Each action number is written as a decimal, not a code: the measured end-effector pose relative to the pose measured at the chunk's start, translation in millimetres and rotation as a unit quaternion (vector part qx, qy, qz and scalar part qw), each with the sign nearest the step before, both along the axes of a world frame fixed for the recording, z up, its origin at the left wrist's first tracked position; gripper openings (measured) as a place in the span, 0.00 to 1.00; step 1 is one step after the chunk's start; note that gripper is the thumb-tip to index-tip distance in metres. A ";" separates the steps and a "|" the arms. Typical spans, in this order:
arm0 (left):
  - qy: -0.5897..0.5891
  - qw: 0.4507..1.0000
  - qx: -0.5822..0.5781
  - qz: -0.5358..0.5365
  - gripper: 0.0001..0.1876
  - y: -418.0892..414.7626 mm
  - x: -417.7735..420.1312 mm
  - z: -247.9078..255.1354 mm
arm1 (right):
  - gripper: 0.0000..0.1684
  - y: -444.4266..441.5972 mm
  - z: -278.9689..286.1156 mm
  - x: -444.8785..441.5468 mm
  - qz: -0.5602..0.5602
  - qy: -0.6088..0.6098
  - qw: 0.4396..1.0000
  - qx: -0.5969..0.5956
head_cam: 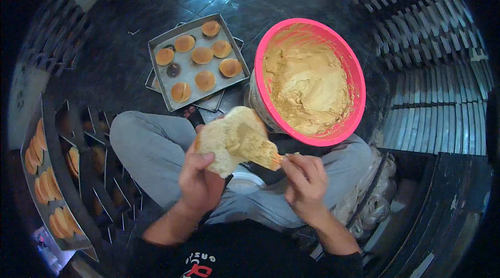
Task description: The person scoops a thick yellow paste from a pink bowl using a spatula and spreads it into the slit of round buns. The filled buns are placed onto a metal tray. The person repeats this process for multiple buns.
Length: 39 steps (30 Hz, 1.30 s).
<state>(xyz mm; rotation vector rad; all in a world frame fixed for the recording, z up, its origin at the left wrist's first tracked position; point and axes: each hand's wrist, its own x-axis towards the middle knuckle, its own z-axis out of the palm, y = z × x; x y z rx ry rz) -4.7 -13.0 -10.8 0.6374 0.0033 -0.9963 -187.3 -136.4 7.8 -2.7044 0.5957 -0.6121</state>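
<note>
My left hand (203, 180) holds a split, opened bread bun (222, 141), its pale cut side facing up. In my right hand (306, 180) is a cream-coated spreader (259, 149) with some orange showing near my fingers; its blade lies over the bun's cut face, where tan cream is smeared. Beyond my hands, to the right, a pink-rimmed tub (361, 82) holds a large mass of tan cream (308, 86). Left of the tub, a metal baking tray (160, 86) carries several round browned buns (202, 55) and one dark spot on its lining.
More trays lie beneath the bun tray. At left, a tray of sliced buns (56, 186) tops crisscrossed trays. Stacked metal trays (433, 110) line the right side, near plastic-wrapped items (375, 203). A white round lid or container (246, 182) sits between my legs.
</note>
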 end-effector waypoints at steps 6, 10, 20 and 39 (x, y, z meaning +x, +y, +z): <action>0.012 0.998 -0.020 -0.057 0.36 21.6 31.1 -3.5 | 0.08 -10.9 2.9 -34.6 -0.114 -0.036 0.961 0.248; 0.071 0.980 -0.055 -0.179 0.35 13.0 33.0 -11.0 | 0.15 1.9 -35.3 0.0 -0.055 -0.221 0.737 0.636; -0.519 0.792 0.231 -0.222 0.45 -22.1 49.1 -31.0 | 0.21 25.0 -56.7 51.0 0.051 -0.333 0.668 0.663; -0.481 0.492 0.726 -0.019 0.48 -126.0 332.4 -399.9 | 0.15 25.2 -190.1 32.8 -0.279 0.066 0.647 0.706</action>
